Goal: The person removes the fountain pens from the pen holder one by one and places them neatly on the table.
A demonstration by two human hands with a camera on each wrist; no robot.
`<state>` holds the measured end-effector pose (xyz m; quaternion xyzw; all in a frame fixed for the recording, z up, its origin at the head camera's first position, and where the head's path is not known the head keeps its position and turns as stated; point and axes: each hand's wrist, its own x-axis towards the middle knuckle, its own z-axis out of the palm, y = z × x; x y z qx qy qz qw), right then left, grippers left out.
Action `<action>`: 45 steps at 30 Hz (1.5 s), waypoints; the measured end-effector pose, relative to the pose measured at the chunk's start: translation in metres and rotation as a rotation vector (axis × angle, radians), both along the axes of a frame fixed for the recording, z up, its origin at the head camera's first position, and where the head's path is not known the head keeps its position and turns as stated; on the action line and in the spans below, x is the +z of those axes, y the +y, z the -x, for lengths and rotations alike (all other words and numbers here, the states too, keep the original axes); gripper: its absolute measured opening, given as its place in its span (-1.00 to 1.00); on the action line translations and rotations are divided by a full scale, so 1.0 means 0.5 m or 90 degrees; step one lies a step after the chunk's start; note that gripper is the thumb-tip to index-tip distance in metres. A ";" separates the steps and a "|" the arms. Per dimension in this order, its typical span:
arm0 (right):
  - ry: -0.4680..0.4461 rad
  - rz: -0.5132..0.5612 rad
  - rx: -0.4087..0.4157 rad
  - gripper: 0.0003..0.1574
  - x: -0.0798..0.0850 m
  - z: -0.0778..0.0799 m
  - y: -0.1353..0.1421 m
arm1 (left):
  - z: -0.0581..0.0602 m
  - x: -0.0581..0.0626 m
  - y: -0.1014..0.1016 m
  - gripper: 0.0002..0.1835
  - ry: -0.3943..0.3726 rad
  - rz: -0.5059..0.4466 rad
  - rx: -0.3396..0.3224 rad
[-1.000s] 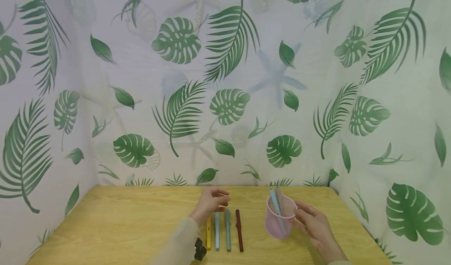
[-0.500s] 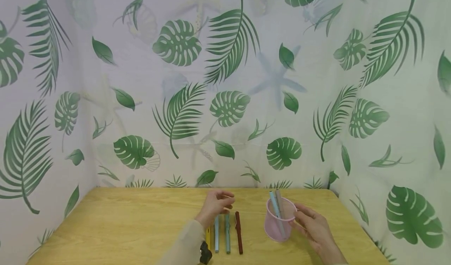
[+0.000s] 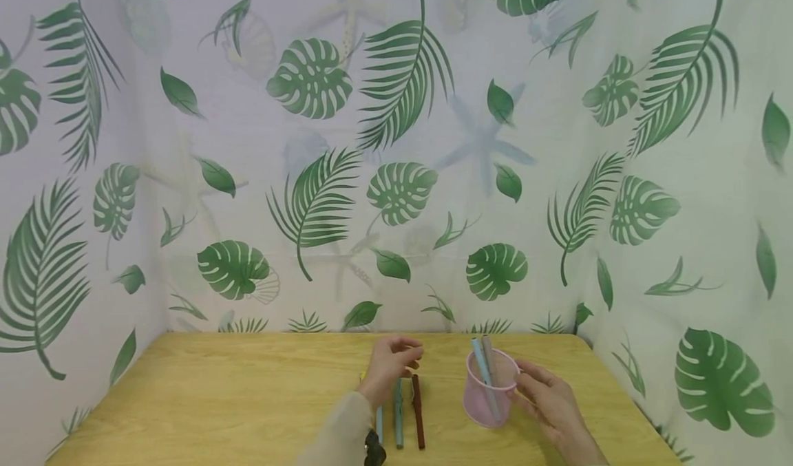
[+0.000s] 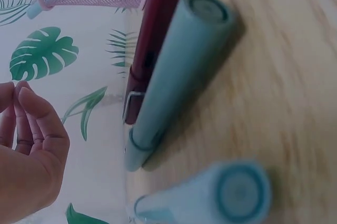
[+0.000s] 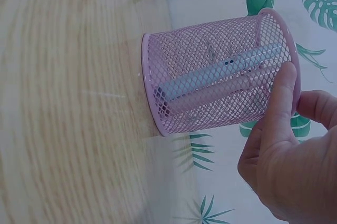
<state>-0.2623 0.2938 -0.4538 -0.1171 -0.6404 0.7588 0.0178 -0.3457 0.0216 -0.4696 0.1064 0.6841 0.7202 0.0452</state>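
Note:
My right hand [image 3: 551, 396] pinches the rim of a pink mesh pen cup [image 3: 473, 403], which stands upright on the table. A light blue pen [image 3: 480, 357] and a greyish-pink pen [image 3: 487, 353] lean inside it. Over the far ends of a row of pens, my left hand [image 3: 390, 368] hovers with loosely bent fingers and holds nothing. Below it lie a dark red pen [image 3: 418, 418], a teal pen [image 3: 398, 421] and a pale blue pen [image 3: 379, 426]. Only the tip of a yellow pen [image 3: 362, 376] shows; my left forearm covers the rest.
The wooden table [image 3: 235, 397] reaches back to a white curtain [image 3: 434, 280] printed with green leaves, which also hangs along both sides. A black device [image 3: 374, 449] sits at my left wrist.
My left hand has drifted to the right above the pens, and its forearm now covers most of the yellow pen. My right hand stays on the pen cup.

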 end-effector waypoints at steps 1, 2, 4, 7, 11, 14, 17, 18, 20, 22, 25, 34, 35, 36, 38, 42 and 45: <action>-0.001 0.000 0.000 -0.29 0.000 0.000 -0.001 | 0.001 0.000 0.004 -0.78 -0.003 -0.001 0.003; -0.003 -0.001 -0.001 -0.29 0.000 0.000 -0.002 | 0.001 0.000 0.007 -0.77 -0.003 0.000 0.006; -0.003 -0.006 -0.001 -0.28 0.000 -0.001 -0.003 | 0.001 0.002 0.015 -0.77 -0.006 0.003 0.012; -0.004 -0.009 -0.003 -0.28 0.001 0.000 -0.004 | 0.000 0.006 0.028 -0.75 -0.008 0.005 0.021; -0.002 -0.007 -0.004 -0.29 0.004 0.000 -0.005 | -0.005 0.014 0.046 -0.75 -0.002 -0.002 0.034; 0.003 -0.004 -0.005 -0.30 0.005 0.001 -0.006 | -0.010 0.019 0.057 -0.76 -0.001 -0.018 0.042; 0.010 -0.003 -0.005 -0.30 0.005 0.002 -0.007 | -0.013 0.020 0.069 -0.78 0.000 -0.030 0.051; 0.011 -0.003 -0.005 -0.30 0.004 0.002 -0.006 | -0.015 0.021 0.073 -0.78 0.000 -0.035 0.053; 0.011 -0.001 -0.004 -0.31 0.004 0.002 -0.006 | -0.017 0.018 0.081 -0.79 0.003 -0.040 0.057; 0.009 0.001 -0.003 -0.31 0.004 0.001 -0.006 | -0.017 0.015 0.088 -0.77 0.002 -0.048 0.057; 0.006 0.004 0.001 -0.30 0.005 -0.001 -0.008 | -0.017 0.009 0.095 -0.76 -0.003 -0.054 0.047; -0.001 -0.003 0.005 -0.29 0.006 -0.003 -0.008 | -0.022 0.010 0.112 -0.77 -0.004 -0.059 0.022; -0.002 -0.003 0.004 -0.29 0.005 -0.003 -0.008 | -0.022 0.010 0.114 -0.77 -0.003 -0.059 0.021; -0.003 -0.002 0.003 -0.29 0.005 -0.003 -0.008 | -0.022 0.009 0.116 -0.77 -0.001 -0.058 0.020; -0.002 -0.001 0.002 -0.28 0.004 -0.003 -0.007 | -0.023 0.008 0.122 -0.77 0.004 -0.055 0.016; -0.004 -0.003 0.001 -0.27 0.003 -0.004 -0.004 | -0.023 0.004 0.136 -0.77 0.017 -0.063 0.010; -0.007 -0.013 0.007 -0.26 0.004 -0.006 -0.003 | -0.022 0.001 0.145 -0.79 0.024 -0.075 0.011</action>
